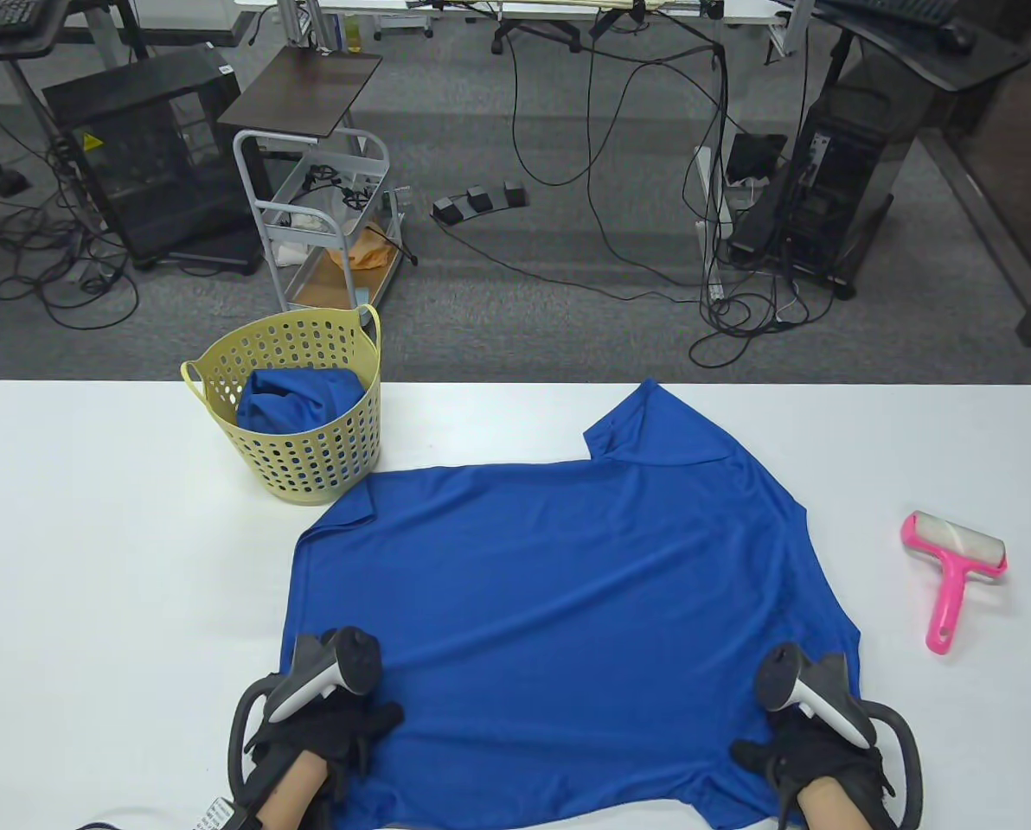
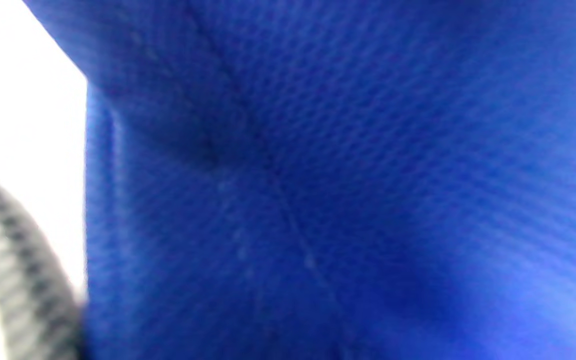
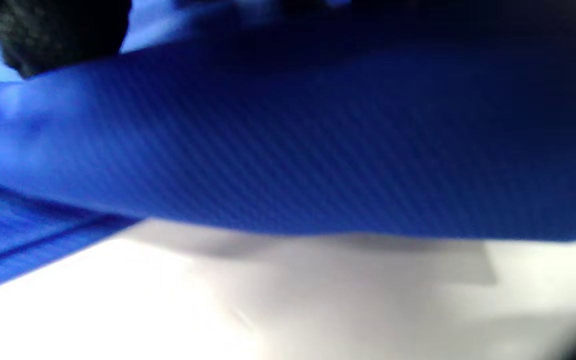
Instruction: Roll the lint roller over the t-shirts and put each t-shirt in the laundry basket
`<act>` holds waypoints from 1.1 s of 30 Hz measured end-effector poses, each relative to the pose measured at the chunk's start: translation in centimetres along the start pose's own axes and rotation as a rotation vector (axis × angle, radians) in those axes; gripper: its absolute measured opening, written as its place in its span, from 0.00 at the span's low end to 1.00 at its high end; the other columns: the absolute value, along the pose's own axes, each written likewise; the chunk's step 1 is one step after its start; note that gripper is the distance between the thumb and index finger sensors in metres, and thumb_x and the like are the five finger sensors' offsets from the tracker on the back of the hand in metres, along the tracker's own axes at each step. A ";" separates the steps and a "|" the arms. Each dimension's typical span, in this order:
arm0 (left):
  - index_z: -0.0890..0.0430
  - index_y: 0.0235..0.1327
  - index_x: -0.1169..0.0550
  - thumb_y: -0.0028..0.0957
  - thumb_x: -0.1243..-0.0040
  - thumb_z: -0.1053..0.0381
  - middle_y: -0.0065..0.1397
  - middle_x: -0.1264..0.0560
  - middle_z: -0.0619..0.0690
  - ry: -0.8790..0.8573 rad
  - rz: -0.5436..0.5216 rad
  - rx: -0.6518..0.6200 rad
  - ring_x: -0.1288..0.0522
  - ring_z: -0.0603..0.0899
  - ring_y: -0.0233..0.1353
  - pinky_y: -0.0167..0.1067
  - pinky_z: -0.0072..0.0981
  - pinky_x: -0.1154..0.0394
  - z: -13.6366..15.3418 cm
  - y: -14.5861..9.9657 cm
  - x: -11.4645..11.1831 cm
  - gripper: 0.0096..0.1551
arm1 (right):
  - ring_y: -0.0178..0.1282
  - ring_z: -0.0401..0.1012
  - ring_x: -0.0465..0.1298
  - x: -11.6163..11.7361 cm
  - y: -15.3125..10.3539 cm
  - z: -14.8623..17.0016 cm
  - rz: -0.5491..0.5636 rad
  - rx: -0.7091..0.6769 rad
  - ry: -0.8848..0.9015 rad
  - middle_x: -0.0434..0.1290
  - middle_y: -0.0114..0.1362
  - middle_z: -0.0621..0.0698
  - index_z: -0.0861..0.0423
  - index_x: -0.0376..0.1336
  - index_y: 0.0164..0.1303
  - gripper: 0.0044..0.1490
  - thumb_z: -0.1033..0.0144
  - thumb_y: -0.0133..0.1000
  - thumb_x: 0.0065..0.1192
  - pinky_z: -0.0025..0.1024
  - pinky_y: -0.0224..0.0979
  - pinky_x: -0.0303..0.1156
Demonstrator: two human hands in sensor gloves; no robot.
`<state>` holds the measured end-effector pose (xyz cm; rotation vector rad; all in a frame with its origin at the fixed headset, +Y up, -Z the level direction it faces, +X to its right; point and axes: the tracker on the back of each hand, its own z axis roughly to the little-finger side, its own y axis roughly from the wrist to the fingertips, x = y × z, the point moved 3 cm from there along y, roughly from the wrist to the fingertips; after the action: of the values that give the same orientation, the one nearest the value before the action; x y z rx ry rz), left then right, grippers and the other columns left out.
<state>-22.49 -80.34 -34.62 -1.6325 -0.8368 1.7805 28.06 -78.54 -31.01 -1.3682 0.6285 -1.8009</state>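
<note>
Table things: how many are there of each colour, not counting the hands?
Blue: 2, the t-shirt spread flat and a bundled t-shirt in the basket
Yellow: 1, the laundry basket
Pink: 1, the lint roller
Total: 4

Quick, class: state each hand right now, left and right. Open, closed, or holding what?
Left hand: on the blue t-shirt near its hem; grip cannot be told.
Right hand: holds the t-shirt's lifted edge.
</note>
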 end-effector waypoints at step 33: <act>0.33 0.76 0.50 0.58 0.53 0.42 0.84 0.55 0.49 0.036 -0.245 0.058 0.50 0.65 0.83 0.75 0.57 0.41 2.8 10.8 12.6 0.35 | 0.80 0.62 0.40 0.3 0.2 -0.7 0.035 -0.084 -0.043 0.30 0.84 0.54 0.38 0.31 0.74 0.50 0.38 0.49 0.48 0.62 0.75 0.53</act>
<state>-26.40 -77.76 -50.76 -1.4531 -0.9170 1.5859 27.37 -78.95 -31.17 -1.4389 0.7076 -1.7307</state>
